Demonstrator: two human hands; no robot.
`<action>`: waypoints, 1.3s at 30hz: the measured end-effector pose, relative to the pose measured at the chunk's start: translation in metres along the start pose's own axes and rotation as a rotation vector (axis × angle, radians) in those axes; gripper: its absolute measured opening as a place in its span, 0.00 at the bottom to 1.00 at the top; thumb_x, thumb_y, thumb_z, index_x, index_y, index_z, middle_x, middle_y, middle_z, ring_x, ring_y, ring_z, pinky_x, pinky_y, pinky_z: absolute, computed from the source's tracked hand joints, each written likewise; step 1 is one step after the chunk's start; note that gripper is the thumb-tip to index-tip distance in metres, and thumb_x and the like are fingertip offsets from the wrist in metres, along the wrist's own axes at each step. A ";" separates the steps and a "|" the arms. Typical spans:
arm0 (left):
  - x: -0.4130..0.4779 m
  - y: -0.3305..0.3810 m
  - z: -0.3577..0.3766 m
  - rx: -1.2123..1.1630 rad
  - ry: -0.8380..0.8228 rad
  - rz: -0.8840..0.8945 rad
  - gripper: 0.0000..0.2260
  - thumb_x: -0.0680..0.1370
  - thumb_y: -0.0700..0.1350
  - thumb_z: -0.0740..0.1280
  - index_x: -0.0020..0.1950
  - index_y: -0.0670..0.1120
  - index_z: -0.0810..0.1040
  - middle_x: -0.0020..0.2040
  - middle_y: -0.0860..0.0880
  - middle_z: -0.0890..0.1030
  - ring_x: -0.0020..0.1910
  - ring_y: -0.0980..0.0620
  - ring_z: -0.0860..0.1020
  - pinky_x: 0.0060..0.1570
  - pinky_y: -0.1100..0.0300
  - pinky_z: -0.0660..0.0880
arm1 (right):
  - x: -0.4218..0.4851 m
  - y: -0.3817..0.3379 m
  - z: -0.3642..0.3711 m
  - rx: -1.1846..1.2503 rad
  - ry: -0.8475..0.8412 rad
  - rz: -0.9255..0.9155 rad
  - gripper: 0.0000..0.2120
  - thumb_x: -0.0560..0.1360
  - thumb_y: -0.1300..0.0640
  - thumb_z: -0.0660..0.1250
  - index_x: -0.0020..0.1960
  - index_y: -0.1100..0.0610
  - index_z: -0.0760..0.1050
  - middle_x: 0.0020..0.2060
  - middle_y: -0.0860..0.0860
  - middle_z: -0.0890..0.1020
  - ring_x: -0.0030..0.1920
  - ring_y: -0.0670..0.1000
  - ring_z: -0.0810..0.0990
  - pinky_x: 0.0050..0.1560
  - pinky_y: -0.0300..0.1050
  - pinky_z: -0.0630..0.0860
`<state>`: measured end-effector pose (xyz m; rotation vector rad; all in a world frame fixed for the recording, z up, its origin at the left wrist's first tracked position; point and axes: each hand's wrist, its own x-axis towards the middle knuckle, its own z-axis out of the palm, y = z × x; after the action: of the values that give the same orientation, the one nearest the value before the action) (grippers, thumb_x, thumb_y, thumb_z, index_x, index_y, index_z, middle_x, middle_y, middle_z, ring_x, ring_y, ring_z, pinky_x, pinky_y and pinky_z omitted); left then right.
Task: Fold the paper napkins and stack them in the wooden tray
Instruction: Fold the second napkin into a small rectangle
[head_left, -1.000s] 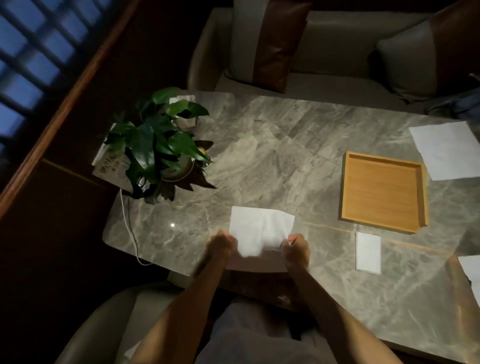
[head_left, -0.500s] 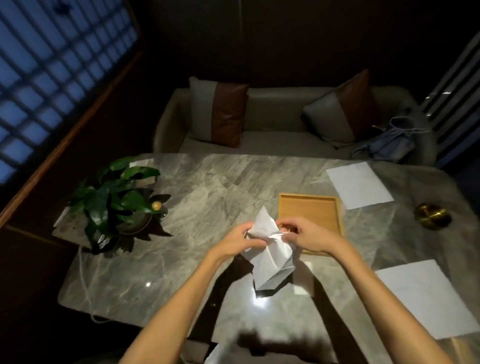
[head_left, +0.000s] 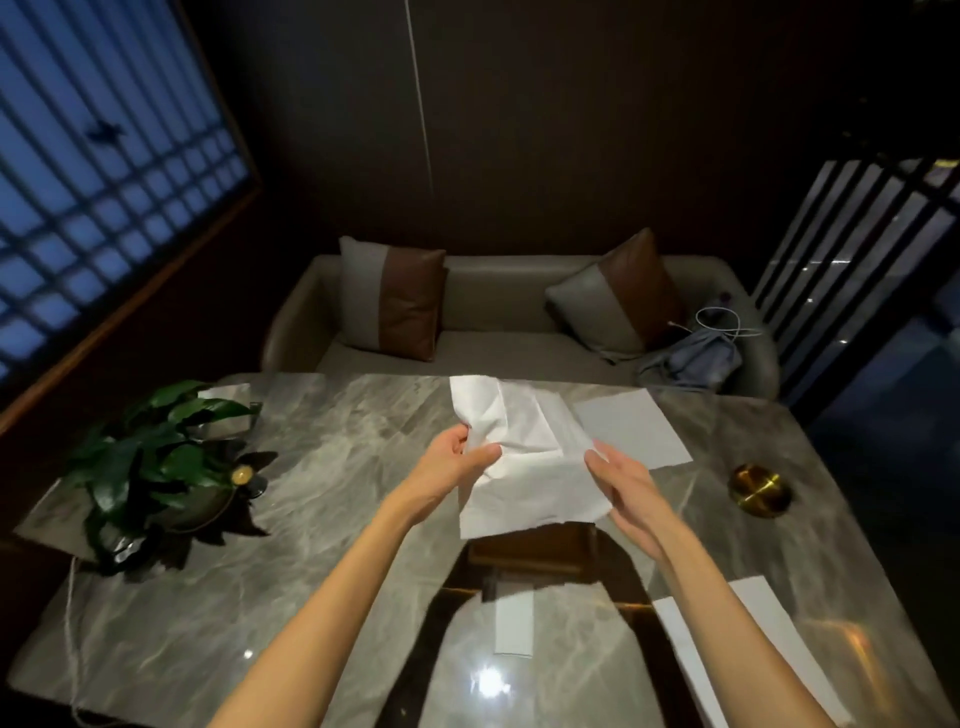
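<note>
- Spanning most of the view: grey marble table (head_left: 322, 519) in a dim room, w/ beige sofa (head_left: 493, 332) behind and lattice window (head_left: 104, 208) at left.
- Plant (head_left: 156, 457) sits at table's left edge, gold dish (head_left: 759, 488) at right.
- Napkin (head_left: 524, 467) is opened out above the table. Left hand (head_left: 452, 462) pinches its left edge. Right hand (head_left: 623, 483) has straight fingers at the right edge; pinch or touch, can't tell.
- Wooden tray (head_left: 530, 545) lies beneath, mostly hidden and in shadow.
- Folded napkin (head_left: 513, 623) lies just nearer, dim.
- Near sheet (head_left: 774, 623) is partly under the right forearm.
</note>
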<state>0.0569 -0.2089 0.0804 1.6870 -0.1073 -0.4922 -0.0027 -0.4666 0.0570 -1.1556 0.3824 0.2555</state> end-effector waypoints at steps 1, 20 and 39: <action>0.002 0.003 -0.001 0.064 0.025 0.008 0.13 0.76 0.52 0.74 0.56 0.47 0.81 0.49 0.48 0.86 0.49 0.46 0.84 0.49 0.58 0.81 | 0.004 -0.007 0.000 -0.050 0.046 -0.035 0.24 0.77 0.55 0.71 0.71 0.58 0.73 0.62 0.56 0.82 0.63 0.56 0.81 0.68 0.56 0.74; 0.069 0.079 -0.004 0.046 -0.044 0.161 0.09 0.78 0.42 0.73 0.58 0.52 0.83 0.53 0.53 0.87 0.52 0.54 0.86 0.45 0.66 0.81 | 0.017 -0.110 -0.032 -0.333 0.069 -0.235 0.11 0.77 0.55 0.71 0.59 0.52 0.82 0.52 0.56 0.87 0.50 0.56 0.86 0.48 0.49 0.80; 0.088 0.096 -0.008 0.102 0.269 0.364 0.11 0.78 0.32 0.66 0.40 0.42 0.85 0.51 0.53 0.86 0.55 0.54 0.83 0.55 0.61 0.80 | 0.045 -0.135 -0.024 -0.241 0.007 -0.410 0.14 0.79 0.64 0.62 0.42 0.53 0.83 0.50 0.56 0.81 0.52 0.60 0.79 0.44 0.48 0.74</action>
<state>0.1587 -0.2494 0.1508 1.7677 -0.2403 0.0140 0.0869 -0.5410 0.1422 -1.4429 0.1152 -0.0642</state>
